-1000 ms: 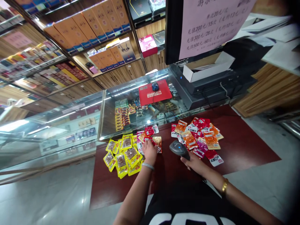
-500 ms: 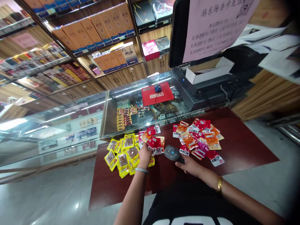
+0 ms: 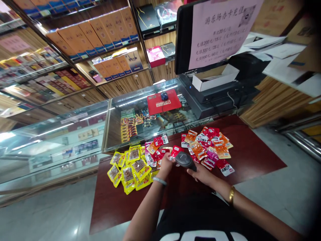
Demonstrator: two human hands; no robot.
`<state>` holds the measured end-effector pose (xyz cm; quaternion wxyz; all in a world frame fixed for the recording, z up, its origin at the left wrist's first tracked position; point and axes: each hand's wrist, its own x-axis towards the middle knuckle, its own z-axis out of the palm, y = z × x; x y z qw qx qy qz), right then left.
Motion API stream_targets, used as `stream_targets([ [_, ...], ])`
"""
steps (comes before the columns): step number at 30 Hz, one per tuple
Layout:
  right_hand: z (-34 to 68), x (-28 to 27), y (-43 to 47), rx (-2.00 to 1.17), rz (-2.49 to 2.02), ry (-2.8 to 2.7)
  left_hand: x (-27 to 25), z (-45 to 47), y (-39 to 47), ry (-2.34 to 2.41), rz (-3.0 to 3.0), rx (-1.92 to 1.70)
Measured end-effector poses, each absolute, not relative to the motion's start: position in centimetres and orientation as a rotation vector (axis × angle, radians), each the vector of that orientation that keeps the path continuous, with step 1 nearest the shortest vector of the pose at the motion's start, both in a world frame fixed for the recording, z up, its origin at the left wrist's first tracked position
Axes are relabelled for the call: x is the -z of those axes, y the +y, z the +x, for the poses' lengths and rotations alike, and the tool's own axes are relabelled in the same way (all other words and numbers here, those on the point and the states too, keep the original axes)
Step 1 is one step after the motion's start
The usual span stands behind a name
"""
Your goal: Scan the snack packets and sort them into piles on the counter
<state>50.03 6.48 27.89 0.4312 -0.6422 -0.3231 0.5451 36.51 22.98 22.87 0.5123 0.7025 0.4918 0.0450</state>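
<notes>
My right hand (image 3: 202, 173) is wrapped round the handle of a dark grey barcode scanner (image 3: 185, 160), its head pointing away and left. Just left of the scanner, my left hand (image 3: 166, 165) pinches a small red snack packet (image 3: 177, 151), partly hidden behind the scanner head. Beneath and left of that hand lie red, orange and pink snack packets (image 3: 158, 141). Further left spreads a pile of yellow snack packets (image 3: 134, 169) with clear windows. A second heap of red, orange and purple packets (image 3: 209, 147) lies right of the scanner.
Everything lies on a dark red-brown tabletop (image 3: 117, 207). Behind it runs a glass display counter (image 3: 112, 134) bearing a red mouse pad (image 3: 156, 103) and a mouse (image 3: 164, 96). A monitor (image 3: 184, 40) with a pink notice stands back right, near an open white box (image 3: 215, 78).
My left hand has moved right from the middle packets and lifted a red packet toward the scanner. The scanner stays in my right hand. The whole view has shifted slightly.
</notes>
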Motion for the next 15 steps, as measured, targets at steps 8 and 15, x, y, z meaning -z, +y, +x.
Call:
stream_targets([
  [8,50.1,-28.4,5.6,-1.375,-1.631,-0.783,-23.9,36.0,23.3,1.621,2.187,0.005],
  [15,49.9,-27.2,5.3,-1.39,-1.625,-0.813,-23.3,33.3,25.0,1.667,2.287,0.304],
])
